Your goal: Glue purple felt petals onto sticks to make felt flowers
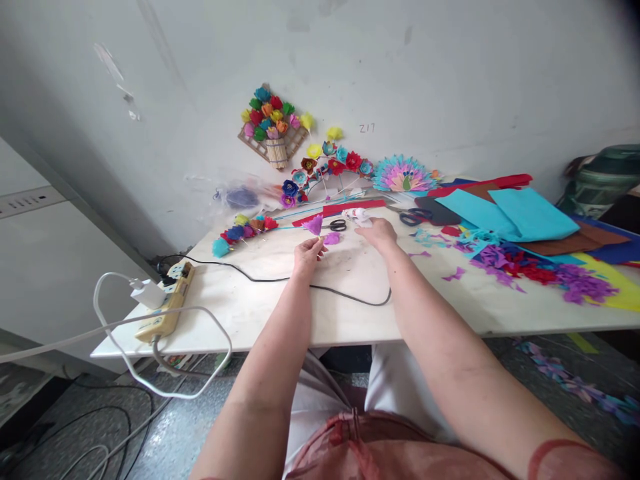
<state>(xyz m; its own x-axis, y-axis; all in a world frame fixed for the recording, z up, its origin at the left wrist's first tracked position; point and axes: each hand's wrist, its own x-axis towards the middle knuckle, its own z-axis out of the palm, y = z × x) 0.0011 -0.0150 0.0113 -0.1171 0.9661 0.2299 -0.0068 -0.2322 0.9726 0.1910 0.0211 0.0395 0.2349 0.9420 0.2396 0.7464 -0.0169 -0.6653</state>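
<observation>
My left hand (309, 255) pinches the base of a purple paper flower (313, 225), holding it upright above the table. To its right, my right hand (379, 233) is closed around a white glue gun (357, 215), whose nozzle end points left. A black cord (345, 294) loops from near my right wrist across to the power strip. Between the hands lies a loose purple paper piece (332, 238). Just behind it is a pair of black-handled scissors (338, 226).
Finished paper flowers (245, 231) lie left. A paper fan (404, 175) and flowers (336, 167) stand along the wall. Right are dark-handled scissors (415, 217), blue paper sheets (533, 212) and cut scraps (505, 263). A power strip (173, 300) with a white cable sits at the left edge.
</observation>
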